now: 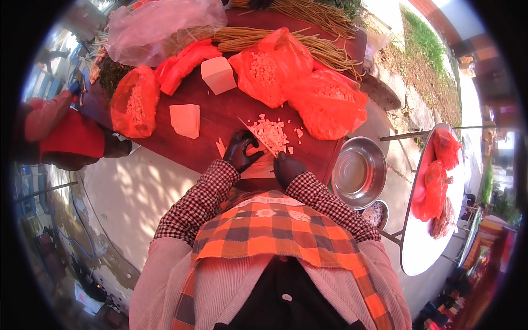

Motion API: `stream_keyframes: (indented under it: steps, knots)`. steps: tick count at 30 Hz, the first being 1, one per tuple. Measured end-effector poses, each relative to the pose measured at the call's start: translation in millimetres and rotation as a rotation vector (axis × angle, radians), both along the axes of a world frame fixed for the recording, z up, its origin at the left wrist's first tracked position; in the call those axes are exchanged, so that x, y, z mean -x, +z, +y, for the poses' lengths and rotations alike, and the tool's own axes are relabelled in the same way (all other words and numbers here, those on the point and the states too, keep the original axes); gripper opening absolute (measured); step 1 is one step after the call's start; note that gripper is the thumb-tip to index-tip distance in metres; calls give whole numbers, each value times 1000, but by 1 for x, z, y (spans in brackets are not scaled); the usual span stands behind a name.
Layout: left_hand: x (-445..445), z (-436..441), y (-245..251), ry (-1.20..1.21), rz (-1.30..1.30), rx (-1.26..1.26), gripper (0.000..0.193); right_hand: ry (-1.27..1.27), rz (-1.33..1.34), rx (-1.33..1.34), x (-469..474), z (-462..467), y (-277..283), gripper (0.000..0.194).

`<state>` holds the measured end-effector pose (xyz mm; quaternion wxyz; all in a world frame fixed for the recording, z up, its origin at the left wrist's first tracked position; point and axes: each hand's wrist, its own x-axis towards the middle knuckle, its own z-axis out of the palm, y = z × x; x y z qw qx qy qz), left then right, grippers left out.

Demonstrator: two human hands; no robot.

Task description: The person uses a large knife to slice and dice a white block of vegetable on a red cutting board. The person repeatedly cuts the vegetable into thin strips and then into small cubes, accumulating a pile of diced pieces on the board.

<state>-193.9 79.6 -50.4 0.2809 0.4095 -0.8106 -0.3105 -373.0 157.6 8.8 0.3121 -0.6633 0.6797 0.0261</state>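
Note:
My right hand [288, 170], in a black glove, grips a kitchen knife [262, 140], its blade slanting up and left. My left hand [241, 153], also black-gloved, is curled beside the blade, thumb and forefinger apart; whether it holds a piece is unclear. Under the hands lies a pale cutting board [258, 172], mostly hidden. Beyond the blade is a heap of small pale food cubes [273, 131]. Pale strips [220, 146] lie left of my left hand. Two larger pale blocks, one nearer [185, 120] and one farther [218, 75], rest on the dark red table [222, 105].
Red plastic bags of diced food stand left [135, 103], beyond [264, 68] and right [330, 97]. Bundles of long thin stems [297, 41] lie behind. A steel basin [359, 172] sits right, near a white round table [429, 231]. Another person's sleeve [49, 115] shows left.

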Motion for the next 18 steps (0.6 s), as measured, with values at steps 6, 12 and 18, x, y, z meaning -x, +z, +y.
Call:
stream_keyframes:
  steps: [6,12,18]
  knots:
    - [-2,4,9,27,-6,-162,22,6,-89,129,18,3,29,25]
    - [-1,7,9,24,-1,7,26,214,78,11,4,-1,25,26]
    - [-3,7,5,10,0,-30,24,-104,-38,-22,1,-2,6,25]
